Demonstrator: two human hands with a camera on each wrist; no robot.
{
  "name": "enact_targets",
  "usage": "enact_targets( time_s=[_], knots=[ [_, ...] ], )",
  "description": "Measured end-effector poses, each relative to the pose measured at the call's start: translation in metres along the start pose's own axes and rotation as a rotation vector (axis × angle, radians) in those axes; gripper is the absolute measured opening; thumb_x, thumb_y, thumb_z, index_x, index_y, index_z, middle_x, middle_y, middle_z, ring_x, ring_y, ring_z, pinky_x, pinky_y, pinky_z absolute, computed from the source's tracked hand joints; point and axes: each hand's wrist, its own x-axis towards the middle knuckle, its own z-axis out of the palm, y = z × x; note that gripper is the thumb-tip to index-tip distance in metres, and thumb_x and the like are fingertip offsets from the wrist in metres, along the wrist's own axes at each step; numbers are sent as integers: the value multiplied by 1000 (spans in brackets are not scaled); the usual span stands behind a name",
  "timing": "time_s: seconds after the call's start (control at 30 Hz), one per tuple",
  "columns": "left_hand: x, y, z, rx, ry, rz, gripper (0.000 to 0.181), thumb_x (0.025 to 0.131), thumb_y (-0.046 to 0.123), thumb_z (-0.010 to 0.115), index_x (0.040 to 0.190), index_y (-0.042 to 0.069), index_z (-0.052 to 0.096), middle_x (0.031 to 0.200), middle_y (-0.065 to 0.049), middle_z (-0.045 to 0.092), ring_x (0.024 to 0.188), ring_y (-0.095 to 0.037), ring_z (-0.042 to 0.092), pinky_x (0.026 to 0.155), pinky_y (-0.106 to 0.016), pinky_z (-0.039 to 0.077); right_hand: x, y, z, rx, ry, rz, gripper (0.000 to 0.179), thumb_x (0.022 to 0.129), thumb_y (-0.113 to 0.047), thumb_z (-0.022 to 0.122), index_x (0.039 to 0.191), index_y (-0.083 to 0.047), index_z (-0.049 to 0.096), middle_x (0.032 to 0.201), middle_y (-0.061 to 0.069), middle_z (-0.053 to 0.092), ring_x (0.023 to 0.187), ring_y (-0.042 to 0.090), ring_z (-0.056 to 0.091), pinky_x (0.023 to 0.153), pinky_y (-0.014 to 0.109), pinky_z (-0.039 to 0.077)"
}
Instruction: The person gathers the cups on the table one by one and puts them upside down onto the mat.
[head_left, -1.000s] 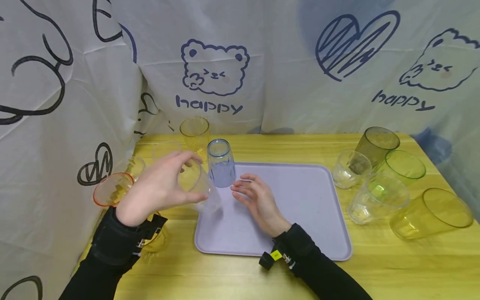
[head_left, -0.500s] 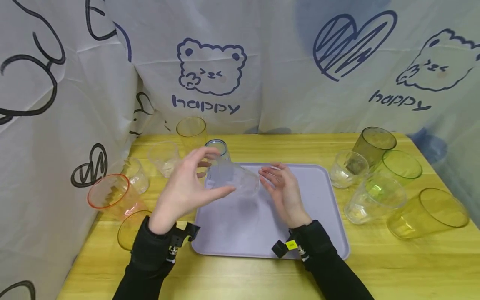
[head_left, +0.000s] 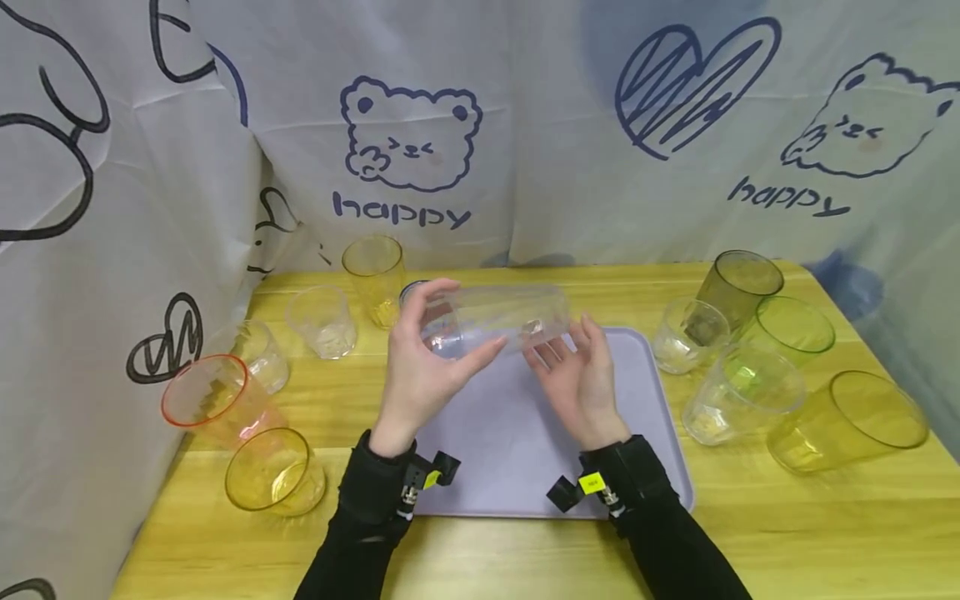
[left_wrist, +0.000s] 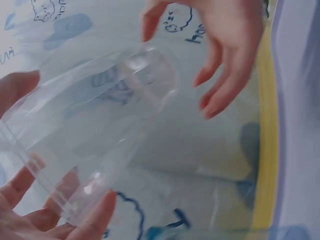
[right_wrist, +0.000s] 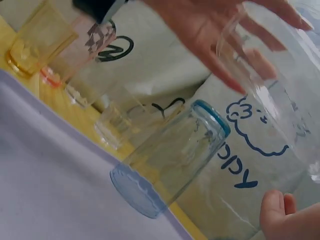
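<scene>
In the head view my left hand (head_left: pixel 423 358) grips a clear plastic cup (head_left: pixel 513 312) by its mouth end, thumb on the near side and fingers on the far side. The cup lies sideways in the air above the lilac tray (head_left: pixel 525 483), its base pointing right. Close by that base is my right hand (head_left: pixel 577 379), palm up with loosely bent fingers; the left wrist view shows a gap between its fingers (left_wrist: pixel 215 67) and the cup. A blue cup (right_wrist: pixel 170 160) stands upside down at the tray's far left corner, mostly hidden behind my left hand in the head view.
Left of the tray stand a yellow cup (head_left: pixel 273 475), an orange-rimmed cup (head_left: pixel 225 400), clear cups (head_left: pixel 326 325) and a tall yellow cup (head_left: pixel 377 287). To the right are grey (head_left: pixel 738 287), green (head_left: pixel 795 329), clear (head_left: pixel 738 396) and yellow cups (head_left: pixel 847 425). A white curtain (head_left: pixel 555 192) hangs behind.
My left hand has carried the clear cup rightward and up over the tray, turning it sideways. My right hand has moved right and turned its palm upward, near the cup's base.
</scene>
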Motion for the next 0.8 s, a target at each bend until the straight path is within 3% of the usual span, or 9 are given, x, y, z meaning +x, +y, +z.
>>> enact_targets(
  time_s=[0.13, 0.17, 0.37, 0.47, 0.57, 0.8],
  knots=[
    [1, -8, 9, -83, 19, -31, 71, 79, 15, 85, 140, 10, 49, 140, -11, 52, 127, -31, 57, 106, -43, 54, 0, 2, 4, 77, -32, -5, 60, 101, -57, 42, 148, -19, 37, 133, 6, 54, 128, 18, 53, 118, 33, 40],
    [1, 8, 9, -84, 10, -57, 72, 77, 9, 84, 140, 7, 48, 140, -13, 52, 126, -33, 57, 105, -43, 54, 0, 2, 4, 93, -36, -4, 62, 100, -58, 44, 147, -19, 37, 134, 7, 54, 128, 18, 53, 117, 33, 41],
    [1, -5, 25, -171, -39, -46, 72, 77, 3, 82, 140, 4, 46, 140, -16, 51, 126, -36, 58, 105, -39, 54, -3, 0, 5, 151, -72, 1, 59, 94, -60, 59, 134, -19, 44, 129, 4, 59, 122, 17, 58, 110, 31, 46],
    [0, -10, 33, -203, -61, -52, 73, 77, 2, 82, 140, 4, 46, 140, -17, 51, 125, -36, 58, 105, -39, 54, -3, -1, 6, 202, -102, -14, 59, 89, -55, 70, 129, -19, 46, 124, 2, 60, 116, 16, 59, 103, 30, 49],
    [-2, -14, 39, -230, -95, -63, 74, 77, 5, 83, 141, 3, 44, 142, -20, 48, 126, -38, 57, 106, -42, 54, -3, -1, 6, 262, -100, -25, 65, 84, -48, 79, 131, -19, 45, 125, 3, 57, 117, 18, 58, 106, 31, 49],
    [-5, -22, 44, -274, -141, -93, 77, 79, 14, 83, 141, -1, 41, 141, -24, 46, 126, -44, 55, 106, -58, 50, -3, -2, 7, 362, -18, -52, 52, 86, -27, 80, 127, -15, 51, 126, 4, 57, 116, 20, 57, 112, 32, 46]
  ],
)
